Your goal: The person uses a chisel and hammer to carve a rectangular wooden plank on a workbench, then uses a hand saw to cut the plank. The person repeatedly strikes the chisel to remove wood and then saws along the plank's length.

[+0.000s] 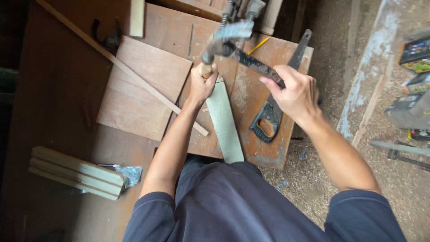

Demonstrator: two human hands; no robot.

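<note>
Hammer point(233, 42), blurred, raised over a brown workbench point(62, 89), its dark handle gripped tight in the right hand point(293, 94). Just below the hammer head, the left hand point(201, 83) is closed around a short wooden-handled tool point(206, 69), standing it upright at the top end of a pale grey plank point(225, 123) that lies on a reddish board point(257, 96). Beside the plank rests a handsaw point(273, 112). A yellow pencil point(257, 45) lies near the board's far edge. Stacked wood strips point(76, 172) sit well apart at lower left.

Matt metal hammer point(233, 38), wooden chisel handle point(206, 70), pale rough plank point(226, 125); worn wood bench point(264, 152)
</note>
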